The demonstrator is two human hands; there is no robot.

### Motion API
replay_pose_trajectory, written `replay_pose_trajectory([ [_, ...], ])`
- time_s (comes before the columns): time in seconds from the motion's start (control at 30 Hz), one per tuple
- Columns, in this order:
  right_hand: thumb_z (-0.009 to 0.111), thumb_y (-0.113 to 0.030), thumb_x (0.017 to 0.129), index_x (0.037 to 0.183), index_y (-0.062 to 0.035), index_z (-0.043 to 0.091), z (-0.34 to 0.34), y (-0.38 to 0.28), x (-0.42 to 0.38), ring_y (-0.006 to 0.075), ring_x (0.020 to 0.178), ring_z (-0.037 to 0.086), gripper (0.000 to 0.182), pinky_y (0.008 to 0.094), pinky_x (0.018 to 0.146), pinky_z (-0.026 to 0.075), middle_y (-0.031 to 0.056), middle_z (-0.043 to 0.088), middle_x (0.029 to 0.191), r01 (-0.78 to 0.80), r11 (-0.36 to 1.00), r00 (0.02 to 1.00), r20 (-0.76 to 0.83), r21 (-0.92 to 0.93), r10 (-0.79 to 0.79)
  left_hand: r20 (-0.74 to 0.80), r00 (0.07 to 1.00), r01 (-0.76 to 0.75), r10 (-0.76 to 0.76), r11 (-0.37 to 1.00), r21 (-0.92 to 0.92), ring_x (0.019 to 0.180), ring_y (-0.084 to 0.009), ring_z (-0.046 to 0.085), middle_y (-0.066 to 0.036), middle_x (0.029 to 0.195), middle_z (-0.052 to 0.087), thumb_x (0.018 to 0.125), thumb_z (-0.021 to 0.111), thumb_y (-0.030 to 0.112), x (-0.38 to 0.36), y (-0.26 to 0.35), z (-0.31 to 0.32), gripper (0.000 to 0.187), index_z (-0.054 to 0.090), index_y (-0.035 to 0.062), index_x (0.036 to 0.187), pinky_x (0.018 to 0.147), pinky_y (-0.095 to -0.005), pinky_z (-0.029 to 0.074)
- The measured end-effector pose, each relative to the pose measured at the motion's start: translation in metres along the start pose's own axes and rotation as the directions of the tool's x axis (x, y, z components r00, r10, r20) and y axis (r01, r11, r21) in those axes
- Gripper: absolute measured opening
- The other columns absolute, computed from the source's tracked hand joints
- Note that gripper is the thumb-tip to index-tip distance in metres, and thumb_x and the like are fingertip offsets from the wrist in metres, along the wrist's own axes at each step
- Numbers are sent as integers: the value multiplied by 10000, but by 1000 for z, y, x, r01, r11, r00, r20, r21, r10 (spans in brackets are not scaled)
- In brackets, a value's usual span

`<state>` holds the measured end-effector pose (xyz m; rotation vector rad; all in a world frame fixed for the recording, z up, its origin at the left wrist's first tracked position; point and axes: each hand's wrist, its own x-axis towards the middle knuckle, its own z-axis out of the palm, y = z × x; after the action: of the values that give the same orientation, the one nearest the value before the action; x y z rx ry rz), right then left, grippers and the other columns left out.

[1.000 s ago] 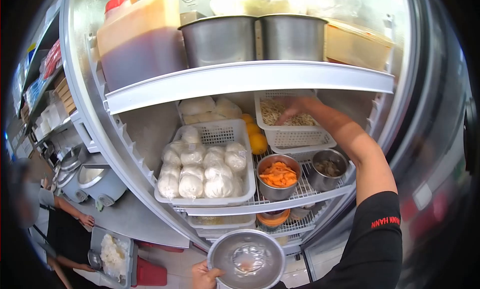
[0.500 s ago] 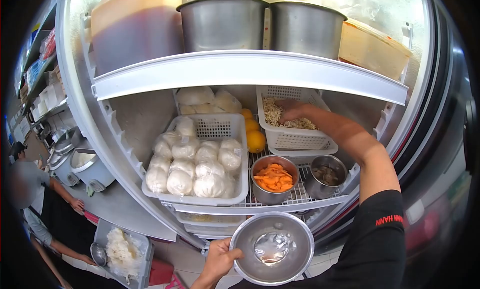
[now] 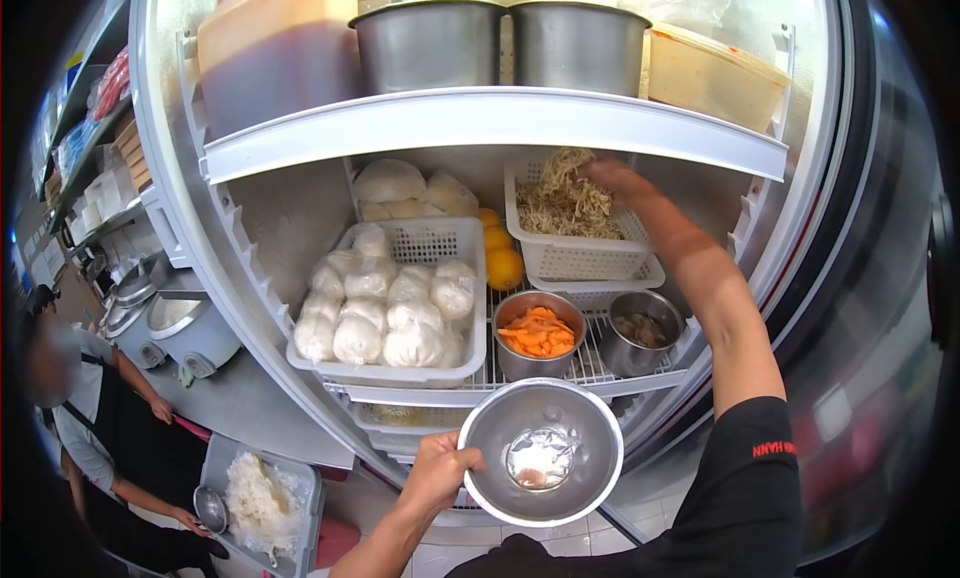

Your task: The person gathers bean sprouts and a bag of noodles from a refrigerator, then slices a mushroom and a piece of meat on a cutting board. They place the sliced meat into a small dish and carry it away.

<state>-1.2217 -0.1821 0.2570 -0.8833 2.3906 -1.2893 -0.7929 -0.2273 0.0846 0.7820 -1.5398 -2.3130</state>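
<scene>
My left hand (image 3: 442,472) grips the rim of an empty steel bowl (image 3: 590,458), thumb over the inner edge, in front of the lower fridge shelf. My right hand (image 3: 606,176) reaches into a white perforated basket (image 3: 585,258) at the back right, its fingers closed on a clump of bean sprouts (image 3: 566,203) raised at the back of the basket. Below that basket are a steel pot of sliced carrots (image 3: 538,333) and another pot with dark contents (image 3: 640,330). Yellow round fruits (image 3: 503,268) lie beside the basket.
A white basket (image 3: 475,308) of bagged white balls stands on the left. Large steel pots (image 3: 430,48) fill the shelf above its white front edge (image 3: 490,123). At lower left, a co-worker's hand (image 3: 190,521) is by a grey tub (image 3: 310,513) of white food.
My right hand has lifted a clump of sprouts within the basket. The camera view has shifted slightly, and the bowl in my left hand sits a little higher in view.
</scene>
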Motion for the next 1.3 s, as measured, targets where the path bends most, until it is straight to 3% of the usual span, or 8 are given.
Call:
replay_pose_trajectory([
  [0.2, 668, -196, 767, 1006, -47, 651, -10, -20, -33, 238, 1152, 526, 282, 360, 940, 437, 167, 593, 1163, 33, 977, 984, -179, 210, 6, 31, 998, 51, -53, 998, 40, 460, -187, 571, -135, 651, 628, 633, 585, -105, 12, -3, 0, 153, 628, -93, 780, 405, -293, 441],
  [0.3, 618, -56, 765, 863, -14, 636, -12, -23, -56, 137, 621, 608, 109, 282, 555, 526, 61, 630, 780, 384, 734, 901, -54, 559, -430, 19, 998, 63, -63, 998, 21, 392, -195, 538, -138, 604, 603, 657, 568, -90, 13, 1, 6, 104, 614, -84, 750, 325, -310, 405],
  [0.4, 597, -38, 763, 951, 21, 623, 9, -35, -117, 151, 581, 619, 199, 272, 486, 533, 89, 630, 768, 364, 705, 921, -123, 609, -370, -2, 999, 53, -53, 998, 17, 358, -198, 515, -134, 568, 582, 675, 566, -69, 17, -1, 5, 70, 606, -71, 733, 296, -317, 385],
  [0.53, 632, -11, 679, 1036, 28, 613, 43, -1, -181, 181, 814, 627, 359, 306, 799, 522, 118, 655, 969, 173, 745, 893, 217, 644, -395, -36, 998, 48, -49, 999, -20, 341, -194, 507, -132, 562, 584, 671, 565, -59, 15, -2, 2, 62, 599, -63, 722, 292, -312, 390],
  [0.73, 749, -109, 716, 1189, -67, 589, 146, 36, -275, 296, 977, 638, 501, 376, 923, 489, 143, 662, 1001, 670, 710, 683, 551, -214, -479, -39, 998, 43, -42, 999, 22, 407, -157, 522, -84, 596, 590, 632, 558, -78, -9, 5, -7, 107, 611, -36, 714, 373, -286, 426],
  [0.93, 769, -48, 712, 1033, -31, 686, 124, 11, -275, 276, 912, 651, 331, 350, 851, 515, 121, 680, 981, 716, 691, 661, 416, -103, -624, -57, 998, 37, -38, 999, -18, 494, -135, 554, -81, 656, 621, 624, 552, -103, -9, -22, -25, 154, 633, -48, 743, 471, -251, 453],
  [1.13, 648, -178, 865, 968, 8, 707, 61, -28, -194, 239, 855, 682, 220, 348, 807, 521, 167, 707, 890, 611, 728, 679, -266, -310, -684, -88, 996, 7, -17, 993, -114, 500, -142, 564, -94, 672, 632, 628, 558, -101, -7, -28, -30, 157, 634, -56, 758, 482, -257, 473],
  [1.3, 528, -560, 894, 1059, -36, 710, 40, -18, -146, 301, 949, 666, 578, 405, 885, 497, 196, 697, 960, 403, 789, 866, -87, -463, -493, -109, 993, 17, -42, 975, -223, 365, -195, 524, -128, 597, 599, 658, 574, -54, -1, -34, -38, 58, 591, -47, 713, 311, -304, 416],
])
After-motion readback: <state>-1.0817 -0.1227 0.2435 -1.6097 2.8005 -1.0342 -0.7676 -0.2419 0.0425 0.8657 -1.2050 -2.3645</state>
